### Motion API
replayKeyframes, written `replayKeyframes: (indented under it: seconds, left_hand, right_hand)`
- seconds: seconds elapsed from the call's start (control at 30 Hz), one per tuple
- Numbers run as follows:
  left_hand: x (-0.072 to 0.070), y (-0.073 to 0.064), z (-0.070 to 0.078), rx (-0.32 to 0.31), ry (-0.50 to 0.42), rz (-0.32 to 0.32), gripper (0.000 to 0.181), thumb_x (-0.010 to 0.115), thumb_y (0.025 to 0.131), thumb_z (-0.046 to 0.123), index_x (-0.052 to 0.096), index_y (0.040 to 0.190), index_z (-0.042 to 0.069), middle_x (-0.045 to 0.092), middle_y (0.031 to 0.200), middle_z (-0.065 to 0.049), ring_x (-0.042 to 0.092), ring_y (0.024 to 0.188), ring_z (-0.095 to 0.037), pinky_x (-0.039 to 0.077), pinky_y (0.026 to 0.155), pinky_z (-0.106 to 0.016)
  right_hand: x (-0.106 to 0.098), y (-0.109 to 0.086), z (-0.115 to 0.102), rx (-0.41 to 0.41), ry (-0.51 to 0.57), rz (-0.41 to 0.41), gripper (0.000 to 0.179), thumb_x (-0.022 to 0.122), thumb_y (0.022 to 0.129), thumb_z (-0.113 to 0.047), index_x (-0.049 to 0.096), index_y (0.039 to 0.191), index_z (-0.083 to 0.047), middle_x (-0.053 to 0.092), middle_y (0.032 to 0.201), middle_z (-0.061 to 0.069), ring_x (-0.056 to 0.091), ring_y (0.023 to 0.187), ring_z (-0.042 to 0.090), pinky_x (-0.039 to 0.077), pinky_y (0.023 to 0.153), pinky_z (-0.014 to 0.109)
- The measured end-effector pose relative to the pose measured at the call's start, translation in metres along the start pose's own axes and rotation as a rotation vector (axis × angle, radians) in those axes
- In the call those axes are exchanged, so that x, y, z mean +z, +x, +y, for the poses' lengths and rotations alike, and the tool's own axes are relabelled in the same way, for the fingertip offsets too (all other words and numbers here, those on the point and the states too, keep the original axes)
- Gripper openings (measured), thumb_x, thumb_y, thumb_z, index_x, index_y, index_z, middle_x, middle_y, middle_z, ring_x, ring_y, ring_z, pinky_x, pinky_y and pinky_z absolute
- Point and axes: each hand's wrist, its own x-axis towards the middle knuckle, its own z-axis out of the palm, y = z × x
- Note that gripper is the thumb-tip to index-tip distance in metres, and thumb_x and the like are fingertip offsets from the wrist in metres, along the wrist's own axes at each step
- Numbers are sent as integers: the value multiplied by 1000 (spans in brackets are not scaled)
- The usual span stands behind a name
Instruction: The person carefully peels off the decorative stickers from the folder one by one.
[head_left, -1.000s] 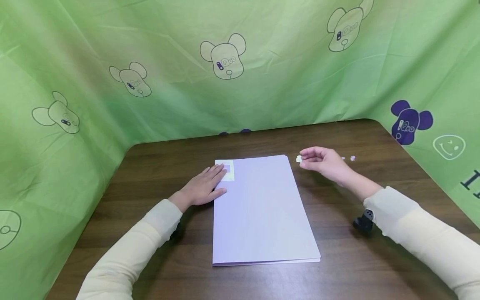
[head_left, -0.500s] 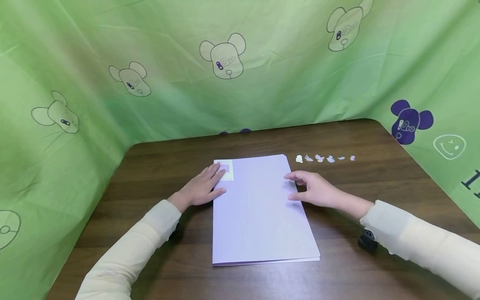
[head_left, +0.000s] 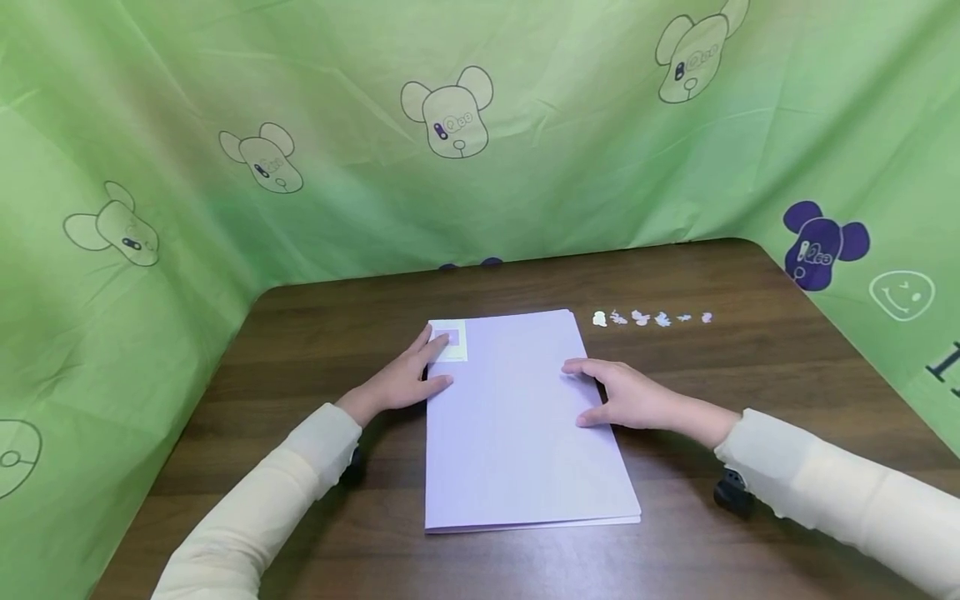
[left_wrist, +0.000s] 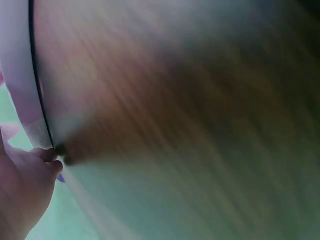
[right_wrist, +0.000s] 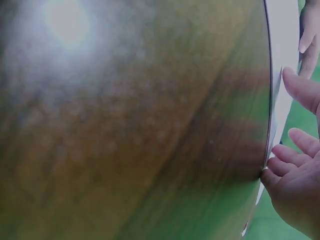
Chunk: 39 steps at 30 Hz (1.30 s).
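A pale lilac folder [head_left: 517,442] lies closed on the table, with a white-bordered label [head_left: 458,342] in its upper left corner. My left hand [head_left: 401,377] rests at the folder's upper left edge, its thumb and forefinger stretched over the cover; other fingertips meet the edge near the tabletop in the left wrist view. At the right edge, my right hand [head_left: 628,396] reaches over the cover with fingers and thumb spread. In the right wrist view its little finger side touches the edge, and the thumb [right_wrist: 302,90] hovers above or touches the cover; I cannot tell which.
Several small paper cutouts [head_left: 640,318] stand in a row on the brown wooden table [head_left: 337,533], beyond the folder's upper right corner. A green cloth [head_left: 555,192] with printed bear heads hangs behind and at both sides.
My right hand has let go of the whitish cutout at the row's left end and come down and left to the folder's right edge. The left hand's fingers have shifted slightly toward the left edge.
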Motion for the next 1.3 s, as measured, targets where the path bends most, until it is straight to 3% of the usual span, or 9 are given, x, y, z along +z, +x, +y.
replayKeyframes:
  seconds: [0.2,0.3,0.5,0.63,0.8,0.93,1.07,1.2,1.3]
  left_hand:
    - [1,3,4,-28,-143,72,74,63,93,35,27,155,15,5,161,-15,13,145,-33,19,113,-53]
    - [1,4,6,-42,-263,129,72,66,93,26,30,153,12,9,161,-17,16,145,-33,21,113,-50]
    - [2,6,12,-42,-567,251,61,60,95,3,33,150,3,18,157,-21,31,139,-37,36,106,-42]
    - [0,8,16,-65,-651,345,60,61,93,0,36,148,2,34,150,-19,40,133,-38,43,100,-43]
    - [-2,10,16,-133,-772,443,62,65,90,-1,39,146,3,37,149,-15,47,129,-32,44,100,-42]
    - [-2,9,16,-221,-854,457,64,69,87,2,41,144,-1,43,144,-17,50,126,-30,44,100,-40]
    - [-2,8,16,-309,-890,422,57,72,87,11,50,138,-4,56,133,-18,56,118,-28,44,101,-39]
    - [-4,6,17,-356,-929,400,47,72,89,15,58,131,-3,63,124,-17,61,108,-25,46,98,-41]
    - [-5,4,22,-347,-1021,384,45,68,91,10,55,131,-3,63,121,-19,66,96,-22,54,86,-38]
  right_hand:
    - [0,-1,-1,14,6,-17,69,85,75,-18,53,133,4,53,137,20,45,129,38,34,105,53]
    - [0,-1,-1,20,12,-26,70,84,76,-18,52,133,4,52,138,21,44,130,39,34,105,53]
    - [0,-1,-1,28,13,-43,70,84,76,-19,51,134,4,51,139,21,43,131,39,33,106,53]
    - [0,-1,0,24,6,-46,71,84,76,-18,52,134,5,51,138,21,44,130,39,33,106,53]
    - [0,0,0,25,11,-51,72,84,75,-17,51,135,5,51,139,21,43,131,39,33,106,53]
    - [0,0,-2,23,17,-52,72,84,75,-16,50,135,6,51,139,21,43,131,39,32,106,53]
    - [-1,1,-3,22,23,-50,73,84,75,-15,50,136,6,50,139,21,42,131,39,32,106,53]
    - [0,2,-3,20,24,-48,72,84,75,-15,50,136,6,51,139,21,42,131,39,33,106,53]
    - [0,2,-3,22,25,-46,73,84,76,-16,50,136,5,51,139,21,43,131,39,33,106,53]
